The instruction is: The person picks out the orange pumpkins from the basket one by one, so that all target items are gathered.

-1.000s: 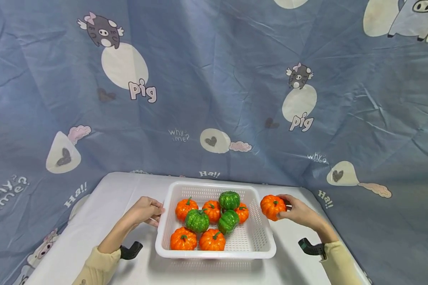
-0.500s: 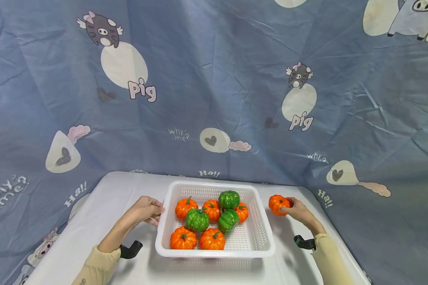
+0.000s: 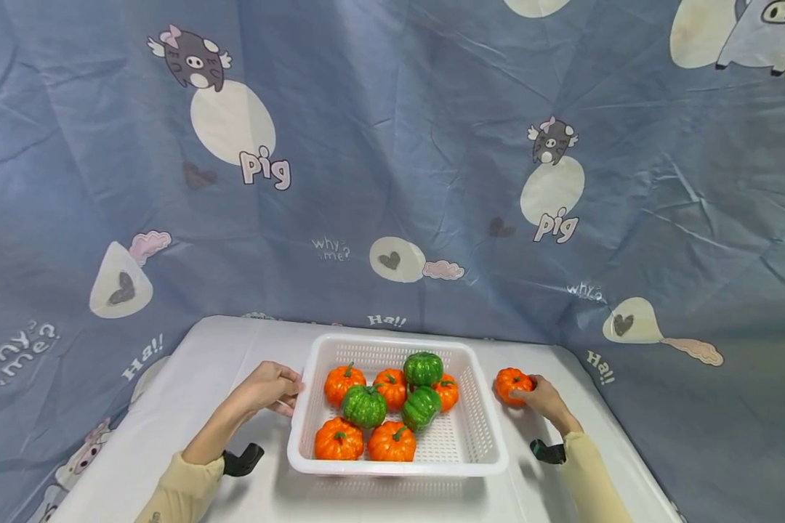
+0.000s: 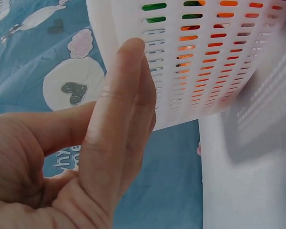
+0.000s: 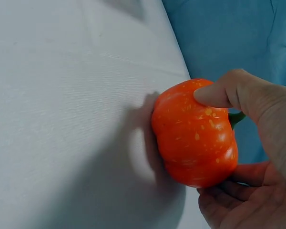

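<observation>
To the right of the white plastic basket [image 3: 454, 468], an orange toy pumpkin [image 3: 512, 385] sits low over the table, its shadow right beside it. My right hand [image 3: 544, 401] grips this pumpkin [image 5: 195, 138] from its right side; the right wrist view shows the thumb [image 5: 214, 95] on one side and the fingers underneath. At the basket's left edge, my left hand [image 3: 271, 385] holds the rim. In the left wrist view the left fingers [image 4: 117, 109] lie along the slotted outer wall [image 4: 205, 62], while the thumb's tip is hidden behind them.
Inside the basket lie several orange pumpkins [image 3: 392, 442] and three green ones [image 3: 364, 407]. White cloth covers the table [image 3: 235, 341]. A blue printed curtain [image 3: 392, 181] hangs behind and along both sides.
My right hand has carried the orange pumpkin away from the basket's right rim, rightward and down toward the table. My left hand and the basket have stayed in place.
</observation>
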A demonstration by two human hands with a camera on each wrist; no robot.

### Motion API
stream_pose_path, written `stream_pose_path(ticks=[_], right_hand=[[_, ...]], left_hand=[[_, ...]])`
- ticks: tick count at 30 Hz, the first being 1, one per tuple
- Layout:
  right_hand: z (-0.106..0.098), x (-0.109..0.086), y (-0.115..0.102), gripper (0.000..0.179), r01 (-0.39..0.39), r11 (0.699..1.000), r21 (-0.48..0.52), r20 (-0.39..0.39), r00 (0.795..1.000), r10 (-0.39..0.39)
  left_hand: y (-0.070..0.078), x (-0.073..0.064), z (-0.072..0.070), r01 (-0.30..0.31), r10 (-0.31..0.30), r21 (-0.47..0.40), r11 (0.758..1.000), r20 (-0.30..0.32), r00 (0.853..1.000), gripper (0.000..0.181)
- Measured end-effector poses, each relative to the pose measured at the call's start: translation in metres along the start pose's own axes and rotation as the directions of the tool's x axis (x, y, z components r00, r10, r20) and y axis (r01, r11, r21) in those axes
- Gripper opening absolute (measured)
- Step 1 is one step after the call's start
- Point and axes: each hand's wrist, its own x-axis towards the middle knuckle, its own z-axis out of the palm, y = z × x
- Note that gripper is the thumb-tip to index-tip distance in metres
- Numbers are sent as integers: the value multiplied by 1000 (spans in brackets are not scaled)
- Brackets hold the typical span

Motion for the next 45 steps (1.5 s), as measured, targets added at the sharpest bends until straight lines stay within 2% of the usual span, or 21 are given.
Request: stream_pose_path(ticks=[7,15,23,27,30,36,42,45], right_hand=[[4,0,4,77,-17,1000,5,-16,1000,17],[0,-5,6,83,-38,999,31,1,999,38],[-7,-15,-2,82,16,996,86,-23,1000,-14],[-11,-23,-17,80,89,990,106,-50,995,-84],[-13,-31,-33,75,180,978,101,-79,982,-173],[-13,-54,-72,66,355,928,112,-100,933,-345],[-2,-78,-105,68,399,907,134,-1,915,-403],[8,-86,-117,69,434,885,172,66,891,-450]], left_hand=[[0,-1,-1,-3,3,3,1000,-1,1000,26],[0,0,-1,-4,4,5,1000,4,1000,26],[0,2,0,-1,1,8,1000,3,1000,24],[-1,3,0,0,0,10,1000,5,1000,23],[-2,3,0,-1,1,11,1000,6,1000,23],[-1,2,0,-7,7,16,1000,8,1000,25],[1,1,-1,-6,6,24,1000,13,1000,26],[1,1,0,-4,4,24,1000,13,1000,26]])
